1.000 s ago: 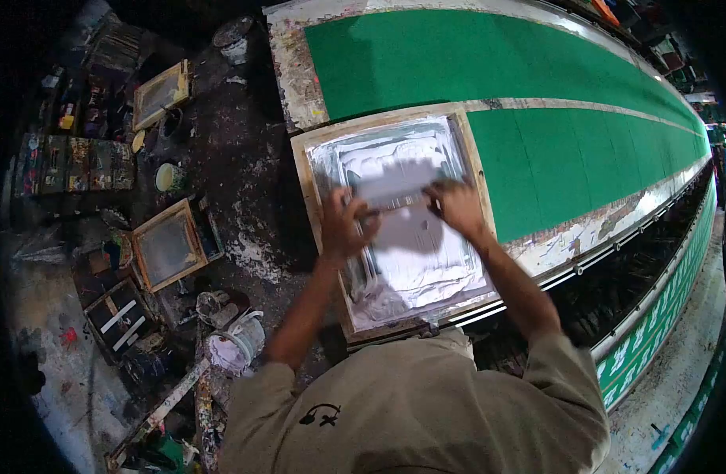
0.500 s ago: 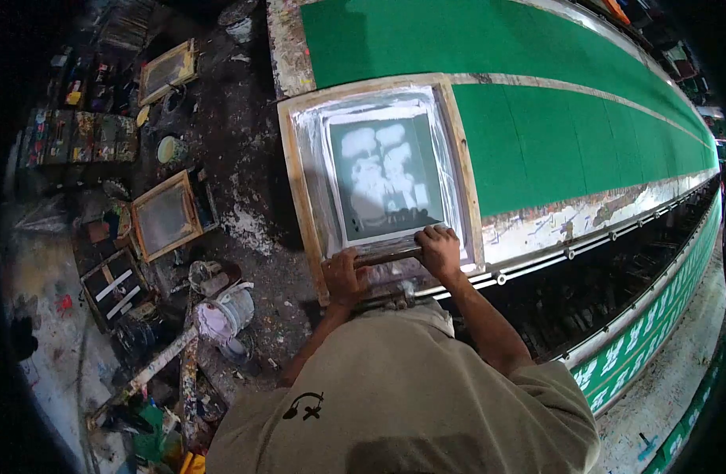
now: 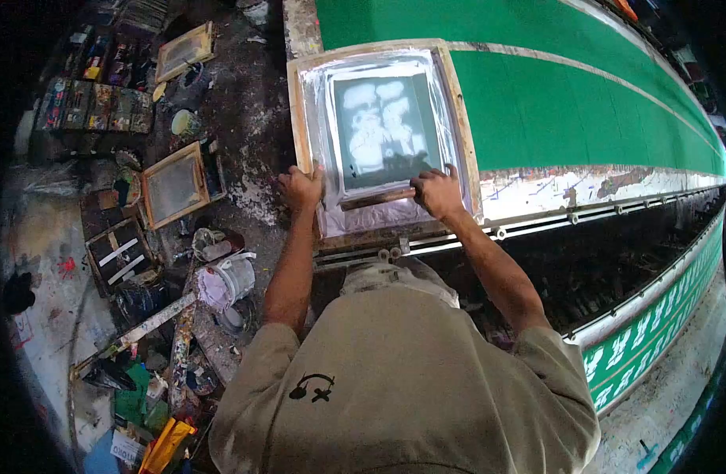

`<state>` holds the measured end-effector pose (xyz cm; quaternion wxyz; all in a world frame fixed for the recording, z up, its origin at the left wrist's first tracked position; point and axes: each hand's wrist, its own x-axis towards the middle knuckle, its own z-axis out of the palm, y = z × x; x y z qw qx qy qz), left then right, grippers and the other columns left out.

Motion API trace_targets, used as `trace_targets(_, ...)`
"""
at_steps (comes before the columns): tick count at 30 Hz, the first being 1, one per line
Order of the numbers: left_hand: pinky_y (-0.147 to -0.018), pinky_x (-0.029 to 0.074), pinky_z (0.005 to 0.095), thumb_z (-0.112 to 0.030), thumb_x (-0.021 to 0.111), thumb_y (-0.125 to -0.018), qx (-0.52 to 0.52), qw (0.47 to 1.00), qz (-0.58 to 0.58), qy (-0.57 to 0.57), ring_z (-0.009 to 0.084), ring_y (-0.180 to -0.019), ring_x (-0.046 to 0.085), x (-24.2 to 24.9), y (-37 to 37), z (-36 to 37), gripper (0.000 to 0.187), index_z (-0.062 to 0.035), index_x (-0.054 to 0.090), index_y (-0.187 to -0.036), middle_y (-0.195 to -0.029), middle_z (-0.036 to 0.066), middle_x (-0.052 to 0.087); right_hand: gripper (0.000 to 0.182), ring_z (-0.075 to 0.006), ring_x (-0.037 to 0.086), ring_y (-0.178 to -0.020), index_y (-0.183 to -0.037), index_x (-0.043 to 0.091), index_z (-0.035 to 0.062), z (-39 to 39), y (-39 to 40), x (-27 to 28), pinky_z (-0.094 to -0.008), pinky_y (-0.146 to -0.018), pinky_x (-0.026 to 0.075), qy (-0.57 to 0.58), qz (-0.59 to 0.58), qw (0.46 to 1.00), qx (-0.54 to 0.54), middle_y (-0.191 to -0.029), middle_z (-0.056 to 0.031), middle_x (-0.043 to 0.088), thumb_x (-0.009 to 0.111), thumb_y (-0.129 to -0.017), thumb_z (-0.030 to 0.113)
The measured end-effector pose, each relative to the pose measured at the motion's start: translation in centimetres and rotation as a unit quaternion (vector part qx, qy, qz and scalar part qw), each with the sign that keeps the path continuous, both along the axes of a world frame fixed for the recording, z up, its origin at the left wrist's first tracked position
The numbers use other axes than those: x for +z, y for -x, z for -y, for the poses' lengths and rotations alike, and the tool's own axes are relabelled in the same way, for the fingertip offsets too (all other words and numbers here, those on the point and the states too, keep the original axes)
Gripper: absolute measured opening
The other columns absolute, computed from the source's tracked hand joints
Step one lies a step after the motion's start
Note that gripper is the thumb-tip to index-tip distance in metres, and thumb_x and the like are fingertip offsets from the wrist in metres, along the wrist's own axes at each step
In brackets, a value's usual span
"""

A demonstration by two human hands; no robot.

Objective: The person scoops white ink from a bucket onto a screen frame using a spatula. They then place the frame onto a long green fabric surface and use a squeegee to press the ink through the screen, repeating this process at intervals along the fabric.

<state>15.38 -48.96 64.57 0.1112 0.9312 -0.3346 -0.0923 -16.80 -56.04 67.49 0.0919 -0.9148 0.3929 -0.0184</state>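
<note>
A wooden-framed printing screen (image 3: 467,150) lies on the near end of the long table, its mesh showing a pale pattern. My left hand (image 3: 301,188) is closed round the left side of the frame, near its lower end. With my right hand (image 3: 440,193) I grip the right end of a wooden-handled squeegee (image 3: 375,199), which lies across the lower part of the mesh. Below the squeegee, pale lilac-white ink (image 3: 379,216) covers the screen's lower strip. The squeegee's lower edge cannot be made out.
Green fabric (image 3: 529,110) stretches along the table to the right of the screen. A metal rail (image 3: 537,223) runs along the table's near edge. On the left floor are more framed screens (image 3: 175,186), an ink-smeared bucket (image 3: 235,278) and paint containers (image 3: 185,122).
My left hand has let go of the squeegee's left end and moved up-left onto the frame. My right hand still holds the squeegee. The whole view has shifted slightly.
</note>
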Motion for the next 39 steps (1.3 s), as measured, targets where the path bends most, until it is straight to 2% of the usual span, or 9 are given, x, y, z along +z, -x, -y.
trace_targets(8,-0.086,0.049,0.0577,-0.030,0.074,-0.090,-0.103,0.978,-0.037,0.180,0.0467,-0.101,0.061,-4.5,-2.6,-1.5,0.043,0.0010,0.052,-0.111,-0.106,0.026,0.059,0.023,-0.0193,0.063,-0.116,-0.111,0.075,0.0234,-2.1,2.3,-3.3,-0.0512,-0.101,0.045,0.054,0.074,0.996,-0.016,-0.116,0.0037,0.071,0.070,-0.089,0.023)
trace_targets(14,-0.083,0.051,0.0485,-0.022,0.072,-0.092,0.014,0.942,-0.256,0.217,0.0376,-0.092,0.066,-2.1,-2.4,-0.5,0.039,0.0010,0.047,-0.113,-0.099,0.021,0.060,0.044,-0.0268,0.059,-0.117,-0.122,0.072,0.0185,15.3,-7.1,-3.6,-0.0492,-0.093,0.045,0.137,0.113,0.982,-0.071,-0.120,-0.0007,0.068,0.076,-0.079,0.013)
trace_targets(19,-0.086,0.051,0.0468,-0.021,0.072,-0.091,-0.011,0.934,-0.237,0.269,0.0362,-0.095,0.065,-3.9,-2.8,0.0,0.045,0.0015,0.047,-0.120,-0.105,0.021,0.061,0.024,-0.0318,0.068,-0.109,-0.108,0.078,0.0143,20.7,-9.1,0.1,-0.0427,-0.099,0.050,-0.037,0.077,0.982,-0.170,-0.116,-0.0095,0.074,0.073,-0.085,0.018)
trace_targets(21,-0.086,0.051,0.0462,-0.020,0.072,-0.091,-0.021,0.933,-0.243,0.266,0.0359,-0.096,0.065,-3.8,-3.0,-0.3,0.045,0.0015,0.047,-0.122,-0.106,0.021,0.061,0.034,-0.0347,0.070,-0.109,-0.114,0.077,0.0106,16.8,-6.0,4.9,-0.0434,-0.102,0.051,-0.165,0.021,0.939,-0.300,-0.115,-0.0152,0.075,0.077,-0.083,0.024)
trace_targets(23,-0.085,0.051,0.0461,-0.019,0.069,-0.091,-0.041,0.932,-0.221,0.284,0.0358,-0.098,0.064,-2.5,-2.1,-0.2,0.042,0.0005,0.047,-0.121,-0.106,0.022,0.060,0.041,-0.0315,0.073,-0.098,-0.119,0.075,0.0040,13.0,4.4,-6.2,-0.0411,-0.097,0.053,0.048,0.142,0.958,-0.245,-0.107,-0.0152,0.077,0.078,-0.082,0.023)
trace_targets(25,-0.087,0.050,0.0446,-0.020,0.070,-0.092,-0.052,0.933,-0.195,0.299,0.0317,-0.097,0.061,-2.4,0.2,1.3,0.041,-0.0006,0.047,-0.120,-0.105,0.018,0.058,0.034,-0.0227,0.072,-0.086,-0.108,0.077,0.0024,10.4,9.5,-4.1,-0.0355,-0.086,0.056,-0.368,0.457,0.728,-0.355,-0.092,-0.0085,0.077,0.081,-0.076,0.012)
trace_targets(27,-0.088,0.049,0.0431,-0.022,0.070,-0.094,-0.065,0.933,-0.171,0.311,0.0277,-0.096,0.059,-3.2,4.4,3.8,0.039,-0.0018,0.047,-0.118,-0.104,0.015,0.055,0.026,-0.0162,0.066,-0.071,-0.102,0.076,-0.0015,11.5,13.6,-3.3,-0.0332,-0.065,0.053,-0.360,0.505,0.683,-0.385,-0.086,-0.0062,0.072,0.077,-0.078,0.008)
trace_targets(35,-0.083,0.053,0.0484,-0.017,0.066,-0.091,-0.080,0.898,-0.129,0.412,0.0437,-0.093,0.069,-6.2,22.7,13.7,0.037,-0.0009,0.049,-0.119,-0.097,0.025,0.067,0.030,-0.0163,0.064,-0.063,-0.106,0.073,-0.0017,21.4,30.5,-2.6,-0.0338,-0.058,0.052,-0.364,0.519,0.666,-0.394,-0.078,-0.0049,0.068,0.070,-0.077,0.002)
trace_targets(39,-0.087,0.053,0.0528,-0.018,0.068,-0.093,-0.026,0.960,-0.131,0.248,0.0437,-0.102,0.067,-5.4,23.8,12.1,0.035,0.0019,0.053,-0.118,-0.114,0.028,0.064,0.029,-0.0160,0.065,-0.069,-0.105,0.074,0.0004,16.9,33.1,-4.4,-0.0329,-0.063,0.053,-0.369,0.547,0.650,-0.377,-0.082,-0.0038,0.070,0.067,-0.077,0.000)
